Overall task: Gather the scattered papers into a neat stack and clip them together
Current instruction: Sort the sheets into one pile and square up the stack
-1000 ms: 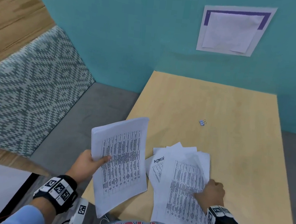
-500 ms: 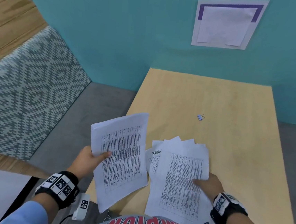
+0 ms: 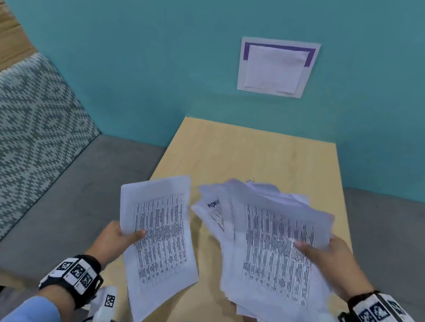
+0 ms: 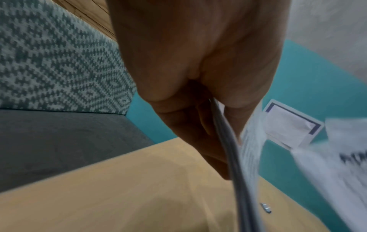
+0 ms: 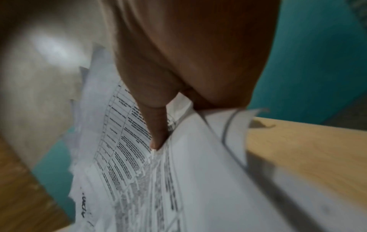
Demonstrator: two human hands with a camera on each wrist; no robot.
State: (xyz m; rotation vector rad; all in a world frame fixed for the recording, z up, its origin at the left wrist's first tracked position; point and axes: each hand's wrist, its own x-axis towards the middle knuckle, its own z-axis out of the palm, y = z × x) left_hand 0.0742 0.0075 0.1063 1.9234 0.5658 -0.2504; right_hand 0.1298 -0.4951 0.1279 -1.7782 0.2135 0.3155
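My left hand (image 3: 121, 237) holds a thin sheaf of printed sheets (image 3: 159, 239) by its left edge, thumb on top, above the near left of the wooden table (image 3: 258, 155). In the left wrist view the same sheaf (image 4: 234, 157) runs edge-on between thumb and fingers. My right hand (image 3: 327, 255) grips a larger, fanned bundle of printed papers (image 3: 271, 244) by its right edge, lifted off the table. The right wrist view shows my thumb pressing the bundle's top sheet (image 5: 139, 157). A small metal clip (image 4: 266, 207) lies on the table; in the head view the bundle hides nearly all of it.
A teal wall (image 3: 164, 52) stands behind the table, with a white and purple notice (image 3: 277, 68) stuck on it. A patterned rug (image 3: 21, 142) and grey floor (image 3: 85, 200) lie to the left. The far half of the table carries only the clip.
My right hand went from pressing on the papers lying on the table to gripping their right edge and lifting the bundle. The left hand keeps its sheaf. The head camera tilted up.
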